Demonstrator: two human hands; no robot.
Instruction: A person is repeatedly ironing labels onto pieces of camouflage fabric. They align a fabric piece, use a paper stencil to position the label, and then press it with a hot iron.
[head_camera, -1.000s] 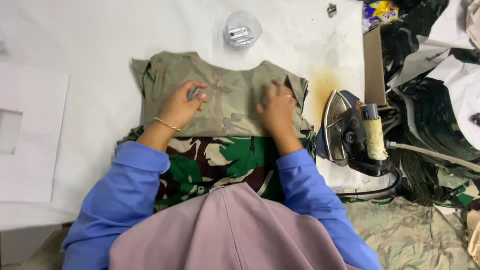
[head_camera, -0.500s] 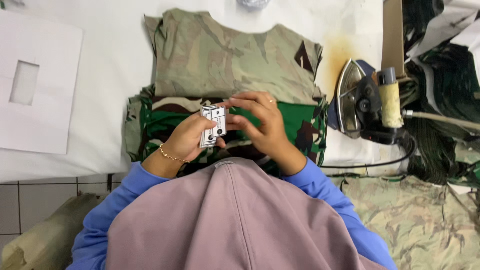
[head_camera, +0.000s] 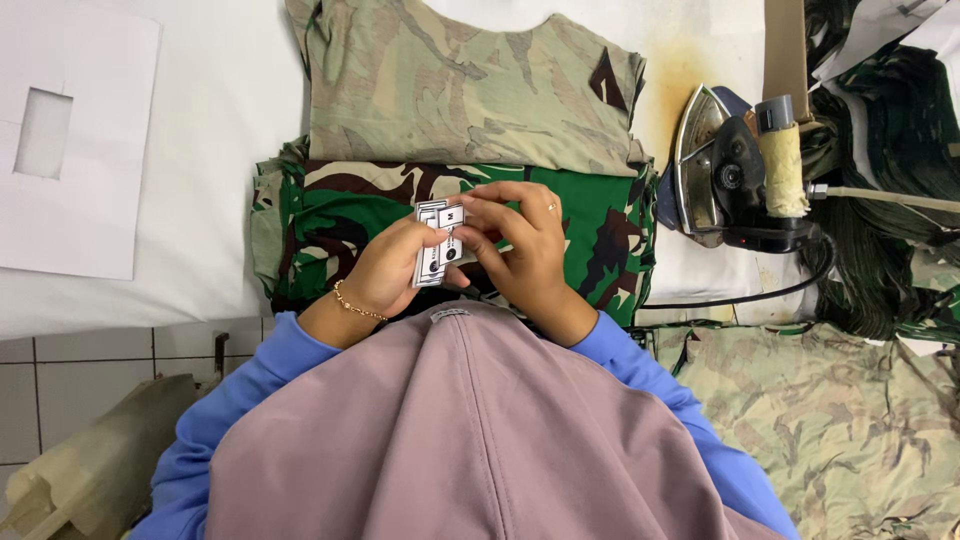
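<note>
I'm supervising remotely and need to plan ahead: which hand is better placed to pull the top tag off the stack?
Probably the right hand: its fingertips already pinch the top of the small stack of tags, while the left hand cradles the stack from below over the green camouflage garment.

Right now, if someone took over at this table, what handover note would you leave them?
Left hand: holds a small stack of white tags with black print.
Right hand: fingertips pinch the top tag of that stack.
Both hands hover over the dark green camouflage garment, folded on the white padded table.
Beyond it lies a folded tan camouflage shirt.
Iron rests on its side to the right, cord attached.
Done: both garments folded flat. Left: no tag is on either garment yet.
</note>
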